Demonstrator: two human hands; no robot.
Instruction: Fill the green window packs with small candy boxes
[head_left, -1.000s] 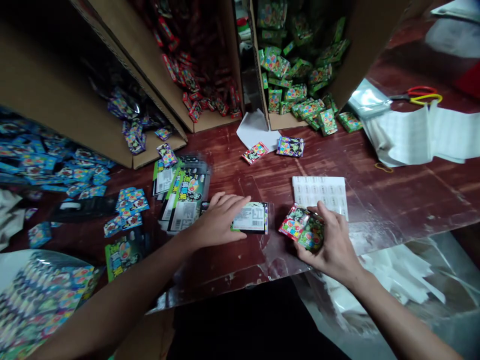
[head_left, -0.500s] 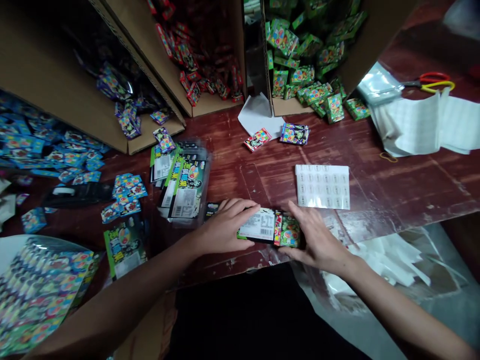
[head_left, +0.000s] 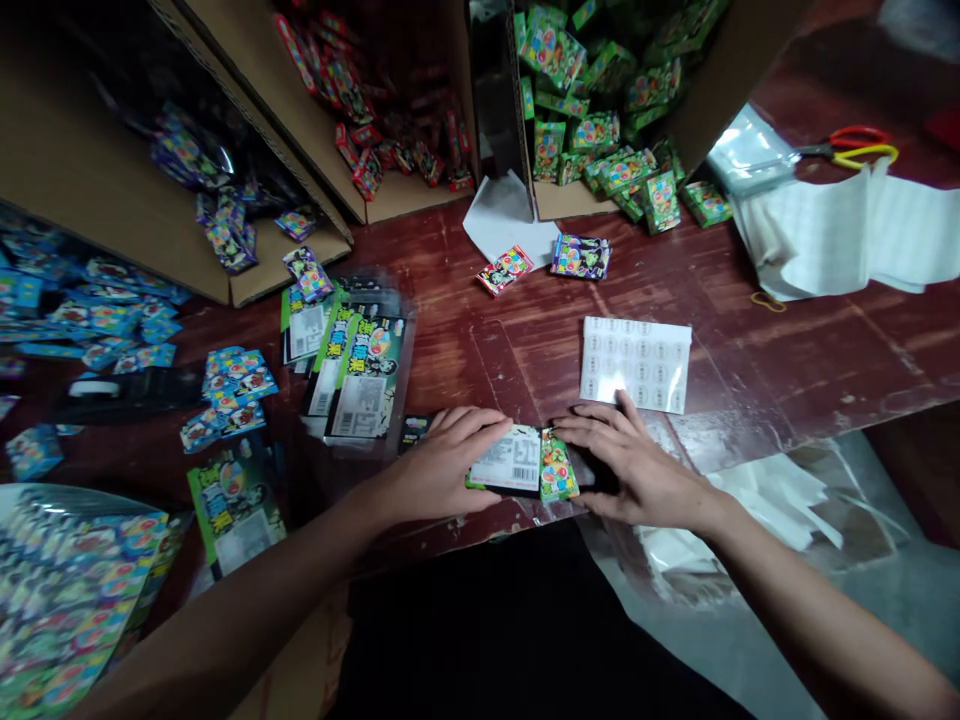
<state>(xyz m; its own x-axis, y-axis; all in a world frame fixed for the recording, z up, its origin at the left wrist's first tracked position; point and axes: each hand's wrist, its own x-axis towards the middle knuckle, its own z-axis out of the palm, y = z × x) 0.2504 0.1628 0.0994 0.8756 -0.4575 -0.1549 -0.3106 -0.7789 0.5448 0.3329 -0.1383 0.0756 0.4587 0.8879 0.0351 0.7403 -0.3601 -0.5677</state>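
Note:
My left hand (head_left: 454, 462) is closed around a black and green candy sleeve (head_left: 510, 462) with a white barcode label, lying flat near the table's front edge. A small green candy box (head_left: 557, 468) sticks out of the sleeve's right end, slightly tilted. My right hand (head_left: 634, 468) is just right of it, thumb and fingers apart, fingertips at the box's upper edge. Behind that hand lies a white sheet of round stickers (head_left: 636, 362). More candy sleeves (head_left: 365, 385) in clear wrap are stacked to the left.
Cardboard cartons along the back hold purple packets (head_left: 227, 228), red packets (head_left: 367, 172) and green boxes (head_left: 661, 203). Blue packets (head_left: 236, 378) lie at left, near a clear bag of packs (head_left: 82, 590). Scissors (head_left: 855, 150) and papers (head_left: 810, 235) are at right.
The green box has turned askew at the sleeve's end, and the red packet beside it no longer shows. My right hand's fingers have lifted and spread. The view has shifted slightly.

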